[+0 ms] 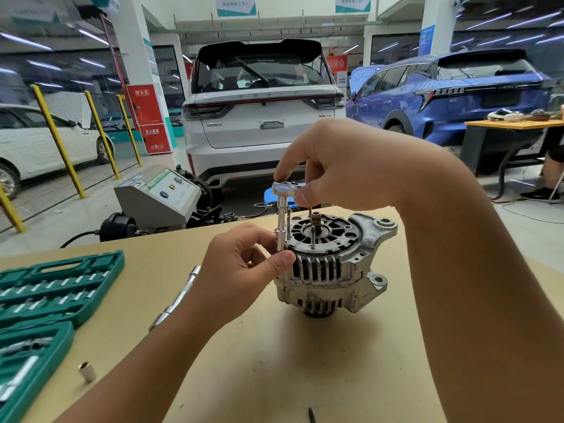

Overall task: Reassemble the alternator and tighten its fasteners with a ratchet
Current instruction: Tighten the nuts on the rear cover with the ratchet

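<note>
The silver alternator (332,264) stands on the tan table (274,361), open end up, with its shaft and several studs sticking out of the top. A chrome ratchet (285,187) sits on a vertical extension bar (280,224) at the alternator's left rim. My right hand (335,166) grips the ratchet head from above; its handle is hidden under the palm. My left hand (244,270) pinches the lower end of the extension, where its socket meets the housing.
Two green socket cases (52,288) lie at the table's left edge. A loose socket (87,371) and a chrome bar (177,297) lie on the table near my left arm. A dark bit (311,415) lies at the front. Cars and a grey machine (158,196) stand beyond the table.
</note>
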The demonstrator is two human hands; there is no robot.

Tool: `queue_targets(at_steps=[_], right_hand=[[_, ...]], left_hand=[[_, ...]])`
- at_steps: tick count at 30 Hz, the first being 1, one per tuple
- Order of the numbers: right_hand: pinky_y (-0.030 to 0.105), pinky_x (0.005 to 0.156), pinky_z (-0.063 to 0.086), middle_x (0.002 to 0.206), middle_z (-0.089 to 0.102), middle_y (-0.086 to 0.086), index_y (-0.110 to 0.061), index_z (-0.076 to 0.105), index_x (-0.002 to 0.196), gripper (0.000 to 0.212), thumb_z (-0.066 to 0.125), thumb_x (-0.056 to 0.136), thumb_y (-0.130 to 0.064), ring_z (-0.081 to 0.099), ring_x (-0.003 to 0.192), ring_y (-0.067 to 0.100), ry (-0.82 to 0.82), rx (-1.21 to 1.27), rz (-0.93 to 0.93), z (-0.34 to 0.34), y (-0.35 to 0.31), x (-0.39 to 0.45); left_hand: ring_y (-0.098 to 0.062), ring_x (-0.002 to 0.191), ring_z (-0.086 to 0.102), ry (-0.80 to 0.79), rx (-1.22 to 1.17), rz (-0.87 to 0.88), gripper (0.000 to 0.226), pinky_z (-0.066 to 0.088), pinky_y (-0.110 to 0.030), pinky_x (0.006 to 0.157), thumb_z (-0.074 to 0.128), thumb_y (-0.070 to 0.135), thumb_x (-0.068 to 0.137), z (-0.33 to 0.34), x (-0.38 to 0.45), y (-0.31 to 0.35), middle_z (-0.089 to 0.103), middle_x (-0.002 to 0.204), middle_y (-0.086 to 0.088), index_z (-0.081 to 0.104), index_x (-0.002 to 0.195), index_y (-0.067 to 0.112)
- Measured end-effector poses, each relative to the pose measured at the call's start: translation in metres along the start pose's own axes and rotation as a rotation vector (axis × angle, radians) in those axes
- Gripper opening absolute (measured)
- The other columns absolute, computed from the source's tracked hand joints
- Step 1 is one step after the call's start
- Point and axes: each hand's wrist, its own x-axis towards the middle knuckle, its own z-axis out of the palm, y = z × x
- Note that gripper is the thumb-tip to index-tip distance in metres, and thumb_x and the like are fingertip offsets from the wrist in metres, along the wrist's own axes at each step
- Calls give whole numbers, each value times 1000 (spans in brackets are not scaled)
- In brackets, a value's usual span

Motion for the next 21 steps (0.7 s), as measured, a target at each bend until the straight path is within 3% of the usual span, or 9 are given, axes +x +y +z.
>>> queue_targets(at_steps=[6,12,17,21], right_hand=[[24,58,39,83,56,-18,-43,71,116,34,79,85,-29,57,71,7,2,-12,-4,1,1,1],[23,55,37,83,55,-19,-43,72,115,32,78,88,-28,57,69,6,12,-40,-15,1,-2,1],[21,54,38,84,63,-16,-43,71,117,34,77,88,-26,59,69,6,6,-41,-27,1,-5,2],[23,56,40,85,62,-17,-42,71,118,35,77,88,-25,58,70,6,-7,-38,-30,1,-5,2]], left_hand=[[-16,55,57,24,-28,6,10,46,-30,49,77,31,81,1,-1,1,69,79,2,75,84,21],[-13,54,56,50,-1,15,6,44,-24,49,80,26,82,2,0,3,69,75,4,74,80,26],[-20,55,58,103,77,7,11,47,-31,50,83,20,84,3,1,1,69,77,3,74,79,25],[-18,54,57,108,79,1,14,44,-26,48,84,18,84,2,1,1,68,73,5,73,77,25]])
